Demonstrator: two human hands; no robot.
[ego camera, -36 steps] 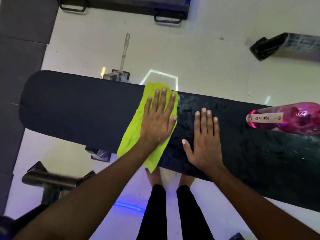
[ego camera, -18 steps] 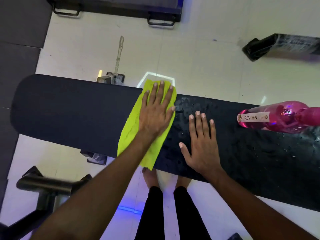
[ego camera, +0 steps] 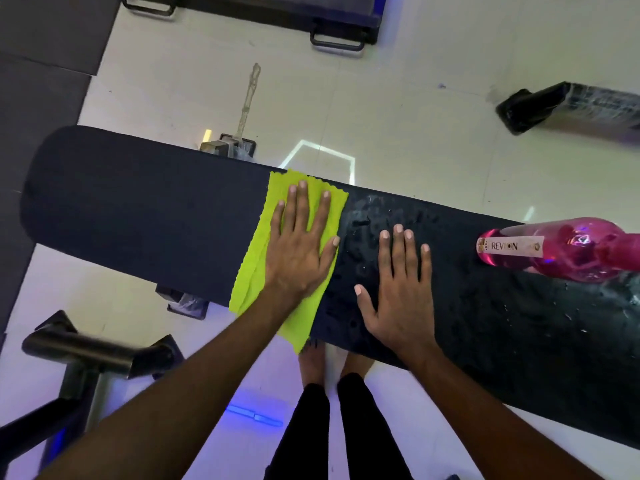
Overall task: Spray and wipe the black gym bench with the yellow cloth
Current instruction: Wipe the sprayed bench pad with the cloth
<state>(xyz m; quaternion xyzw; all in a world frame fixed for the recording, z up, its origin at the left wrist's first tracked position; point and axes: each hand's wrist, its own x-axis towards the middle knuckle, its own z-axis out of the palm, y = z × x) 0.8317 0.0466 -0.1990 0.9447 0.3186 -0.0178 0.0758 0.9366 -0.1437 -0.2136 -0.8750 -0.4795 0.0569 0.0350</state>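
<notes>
The long black gym bench (ego camera: 138, 216) runs from left to right across the head view. Its right half is wet with droplets. A yellow cloth (ego camera: 258, 268) lies across the bench's middle, its near end hanging over the front edge. My left hand (ego camera: 299, 251) presses flat on the cloth with the fingers spread. Just to the right, my right hand (ego camera: 401, 285) rests flat and open on the wet bench surface. A pink spray bottle (ego camera: 568, 251) lies on its side on the bench at the right.
The pale tiled floor (ego camera: 415, 109) surrounds the bench. A dark metal frame (ego camera: 90, 355) stands at the lower left, and a wrapped black bar (ego camera: 568, 105) lies at the upper right. A dark platform with handles (ego camera: 311, 15) sits at the top. My legs stand below the bench.
My left hand slid a little toward the far edge on the cloth and came back. The right hand and the bottle stay where they were.
</notes>
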